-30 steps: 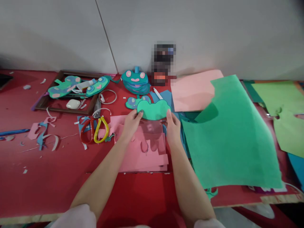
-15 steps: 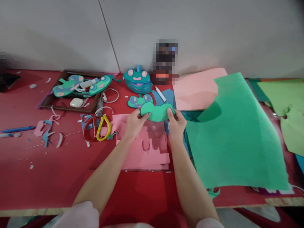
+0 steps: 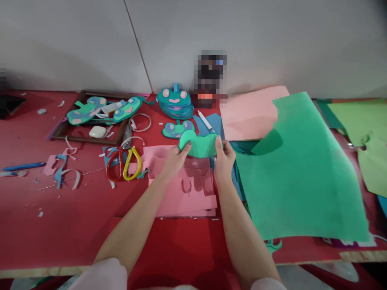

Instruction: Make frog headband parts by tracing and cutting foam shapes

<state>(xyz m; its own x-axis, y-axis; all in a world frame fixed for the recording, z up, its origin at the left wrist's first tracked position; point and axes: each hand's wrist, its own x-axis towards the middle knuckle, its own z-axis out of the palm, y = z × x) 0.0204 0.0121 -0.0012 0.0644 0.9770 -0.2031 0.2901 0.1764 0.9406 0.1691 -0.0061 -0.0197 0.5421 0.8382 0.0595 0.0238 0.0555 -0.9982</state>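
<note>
Between both hands is a green felt cutout (image 3: 201,146) with two rounded lobes along its top, held up above the pink felt sheets (image 3: 181,201). My left hand (image 3: 177,159) pinches its left end, thumb on the front face. My right hand (image 3: 224,157) grips the right end the same way; the fingers behind the piece are mostly hidden. Just behind it lies a frog-like felt face (image 3: 177,129), partly covered by the cutout. A stack of similar felt faces (image 3: 174,100) sits farther back.
Scissors (image 3: 123,161) with red and yellow handles lie left of the pink felt. A brown frame (image 3: 87,139) holds more felt faces and a white case (image 3: 98,131). Large green felt (image 3: 302,181) spreads at right beside peach felt (image 3: 248,117). A white pen (image 3: 205,120) lies behind.
The cutout and both hands have shifted only slightly. My right thumb now presses a little lower and more fully over the cutout's right end. Everything else stays in place.
</note>
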